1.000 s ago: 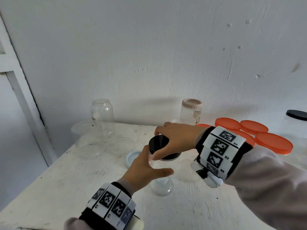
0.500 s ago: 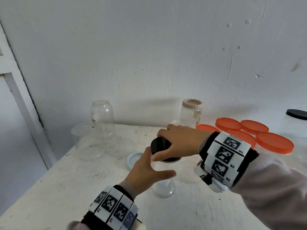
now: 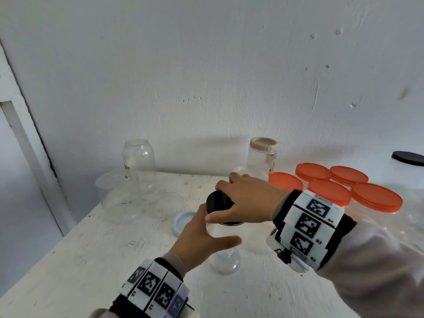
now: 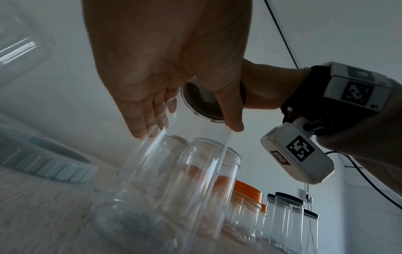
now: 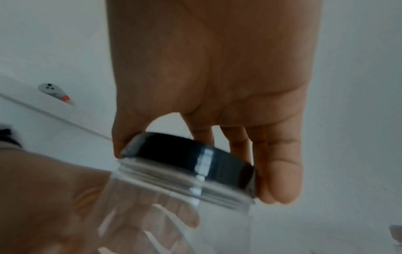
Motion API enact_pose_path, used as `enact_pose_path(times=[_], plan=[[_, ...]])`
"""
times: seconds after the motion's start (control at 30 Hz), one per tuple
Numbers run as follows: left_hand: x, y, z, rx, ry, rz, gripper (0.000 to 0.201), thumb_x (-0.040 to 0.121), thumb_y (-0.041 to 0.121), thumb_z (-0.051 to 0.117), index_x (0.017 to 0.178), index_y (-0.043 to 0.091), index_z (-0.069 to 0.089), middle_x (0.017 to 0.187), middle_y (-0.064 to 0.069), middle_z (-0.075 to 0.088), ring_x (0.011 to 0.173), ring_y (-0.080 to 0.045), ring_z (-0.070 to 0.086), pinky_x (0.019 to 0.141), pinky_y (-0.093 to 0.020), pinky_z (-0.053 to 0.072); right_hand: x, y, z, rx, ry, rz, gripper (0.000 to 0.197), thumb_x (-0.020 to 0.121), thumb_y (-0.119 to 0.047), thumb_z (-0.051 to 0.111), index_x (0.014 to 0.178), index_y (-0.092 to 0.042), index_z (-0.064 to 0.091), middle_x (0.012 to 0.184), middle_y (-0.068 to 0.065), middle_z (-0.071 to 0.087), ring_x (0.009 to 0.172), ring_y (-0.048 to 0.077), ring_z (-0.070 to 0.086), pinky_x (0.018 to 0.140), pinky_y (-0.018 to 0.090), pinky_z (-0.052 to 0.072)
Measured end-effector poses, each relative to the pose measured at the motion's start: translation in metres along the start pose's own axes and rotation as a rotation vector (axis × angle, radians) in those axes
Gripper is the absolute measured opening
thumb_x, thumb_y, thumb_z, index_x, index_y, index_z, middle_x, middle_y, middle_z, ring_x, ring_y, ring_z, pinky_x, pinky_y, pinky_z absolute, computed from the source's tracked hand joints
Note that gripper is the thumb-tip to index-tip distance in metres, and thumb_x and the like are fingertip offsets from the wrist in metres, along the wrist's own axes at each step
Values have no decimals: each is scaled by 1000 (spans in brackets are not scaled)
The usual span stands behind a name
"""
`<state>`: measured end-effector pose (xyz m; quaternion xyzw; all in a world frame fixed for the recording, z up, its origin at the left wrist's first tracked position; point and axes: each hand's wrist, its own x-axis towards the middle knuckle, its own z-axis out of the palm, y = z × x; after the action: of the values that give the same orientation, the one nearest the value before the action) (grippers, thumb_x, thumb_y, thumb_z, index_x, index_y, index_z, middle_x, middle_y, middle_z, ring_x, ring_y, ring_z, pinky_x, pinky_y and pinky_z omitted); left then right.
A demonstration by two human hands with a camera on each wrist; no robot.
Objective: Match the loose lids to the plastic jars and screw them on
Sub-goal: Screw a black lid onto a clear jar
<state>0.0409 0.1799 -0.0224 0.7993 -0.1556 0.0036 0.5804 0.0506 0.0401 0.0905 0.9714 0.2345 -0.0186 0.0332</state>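
A clear plastic jar stands on the white table, a little tilted. My left hand holds its body, thumb in front and fingers behind; the left wrist view shows the jar between thumb and fingers. A black lid sits on the jar's mouth. My right hand grips this lid from above, thumb on the near rim and fingers on the far rim. In the right wrist view the black lid rests on the threaded neck.
A light blue lid and a clear lid lie loose left of the hands. Behind them stand a clear tub and an open jar. A pink-lidded jar and orange-lidded jars stand at the back right.
My right hand has turned slightly on the black lid and its wrist has shifted a little right. The left hand keeps its hold on the jar.
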Motion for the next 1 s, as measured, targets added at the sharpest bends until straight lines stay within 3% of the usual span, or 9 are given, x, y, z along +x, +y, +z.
enact_pose_path(times=[0.1,0.2,0.27,0.43,0.57,0.73,0.83,1.0], plan=[[0,0,-1,0,-5,-11,86,59,49,84,131,39,38,120,28,52,114,5,48,90,-18,37,-1,1,-1,85,-38,-2,80,78,-76,48,140,-26,35,125,0,40,116,18,38,84,31,36],[0,3,-2,35,-3,-23,83,57,50,84,125,40,38,118,25,53,112,2,50,85,-15,39,-4,7,-8,205,-146,-71,79,80,-58,62,146,-31,27,133,-7,36,123,14,33,100,35,37],[-1,4,-2,44,1,-26,82,58,50,84,124,41,36,118,25,52,112,3,50,83,-12,38,-4,9,-12,236,-153,-104,79,80,-50,67,146,-34,28,134,-10,36,123,12,33,103,33,35],[0,3,-1,27,-2,-21,84,59,50,84,127,41,37,118,27,52,112,4,49,81,-10,37,-2,7,-13,173,-131,-63,77,76,-68,60,140,-33,36,121,-8,42,113,13,42,92,31,42],[-1,2,-1,7,-9,-25,85,61,46,84,132,38,37,121,27,51,115,2,47,89,-20,36,1,-1,-7,60,-72,1,80,74,-78,51,136,-27,39,119,-1,43,103,16,42,80,30,41],[-1,6,-2,59,3,-56,82,63,44,84,130,35,36,123,20,52,116,-4,49,94,-22,39,2,8,-23,210,-233,-57,79,75,-57,68,142,-44,29,123,-13,40,117,12,41,98,35,41],[-2,7,-1,68,4,-65,83,64,44,83,130,36,34,124,18,50,116,-4,48,94,-22,38,2,11,-25,228,-225,-73,75,73,-59,70,138,-46,35,120,-17,41,115,9,41,98,33,41],[-2,6,-2,20,-7,-52,85,65,40,84,135,33,37,126,21,50,120,-3,45,95,-24,35,6,3,-16,73,-145,8,79,72,-80,52,133,-31,41,107,-8,43,98,16,49,78,30,43]])
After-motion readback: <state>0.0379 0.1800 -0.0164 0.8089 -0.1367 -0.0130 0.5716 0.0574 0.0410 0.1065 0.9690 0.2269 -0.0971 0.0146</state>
